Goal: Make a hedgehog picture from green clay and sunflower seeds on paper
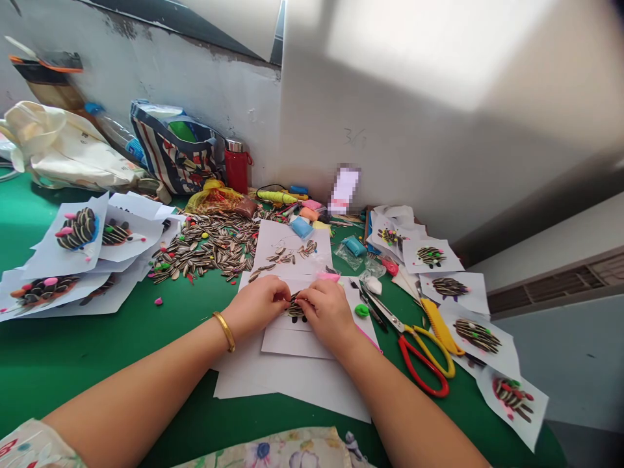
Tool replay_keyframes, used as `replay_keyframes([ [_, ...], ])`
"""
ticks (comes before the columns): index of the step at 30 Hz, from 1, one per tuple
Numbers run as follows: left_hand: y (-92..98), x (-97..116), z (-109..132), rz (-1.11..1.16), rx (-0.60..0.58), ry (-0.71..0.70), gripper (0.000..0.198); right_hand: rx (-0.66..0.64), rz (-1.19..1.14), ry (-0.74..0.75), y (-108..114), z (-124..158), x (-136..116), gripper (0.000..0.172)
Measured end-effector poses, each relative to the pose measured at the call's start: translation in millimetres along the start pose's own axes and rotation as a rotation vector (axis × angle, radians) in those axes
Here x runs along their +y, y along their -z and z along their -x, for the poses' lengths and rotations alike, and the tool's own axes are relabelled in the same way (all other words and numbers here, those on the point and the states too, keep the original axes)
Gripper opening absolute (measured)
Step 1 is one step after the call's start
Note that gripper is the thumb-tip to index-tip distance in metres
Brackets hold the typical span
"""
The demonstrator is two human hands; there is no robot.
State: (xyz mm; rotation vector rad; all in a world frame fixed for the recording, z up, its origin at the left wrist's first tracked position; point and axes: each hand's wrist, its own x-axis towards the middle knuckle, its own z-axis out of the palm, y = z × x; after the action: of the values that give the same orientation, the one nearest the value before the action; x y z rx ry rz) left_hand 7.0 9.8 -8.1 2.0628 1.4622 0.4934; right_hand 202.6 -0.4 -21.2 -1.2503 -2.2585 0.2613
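My left hand (257, 304) and my right hand (327, 312) rest side by side on a white sheet (292, 338), fingers curled and pinched over a small dark seed picture (295, 308) between them. The fingertips of both hands touch the seeds stuck there. A gold bangle (225, 330) sits on my left wrist. A bit of pink clay (327, 276) lies just beyond my right hand, and a green clay ball (361, 311) lies to its right.
A heap of striped sunflower seeds (205, 247) lies behind the sheets. Finished seed pictures on paper lie at left (78, 229) and right (475, 335). Red-and-yellow scissors (424, 354), clay blocks (301, 227), a red flask (236, 166) and bags (175, 153) stand around the green table (73, 351).
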Motion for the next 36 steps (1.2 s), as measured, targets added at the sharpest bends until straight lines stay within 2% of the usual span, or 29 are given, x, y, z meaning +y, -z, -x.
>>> replay_keyframes([
  [7,0.3,1.4,1.3,-0.007,0.004,0.001,0.01,0.001,-0.024,0.001,3.1,-0.3,0.9,0.004],
  [27,-1.5,1.2,1.9,-0.009,0.027,-0.027,0.013,0.004,0.011,0.03,-1.6,-0.6,-3.3,0.013],
  [31,0.1,0.8,1.6,0.008,0.023,-0.015,0.012,0.079,0.033,0.032,16.5,-3.0,9.0,0.017],
  [34,2.9,1.8,1.7,0.013,0.022,0.003,0.011,0.161,0.125,-0.098,38.8,-4.9,30.6,0.02],
  [36,4.7,3.1,1.8,0.02,0.025,0.021,0.012,0.148,0.22,-0.209,50.1,-4.9,45.6,0.02],
])
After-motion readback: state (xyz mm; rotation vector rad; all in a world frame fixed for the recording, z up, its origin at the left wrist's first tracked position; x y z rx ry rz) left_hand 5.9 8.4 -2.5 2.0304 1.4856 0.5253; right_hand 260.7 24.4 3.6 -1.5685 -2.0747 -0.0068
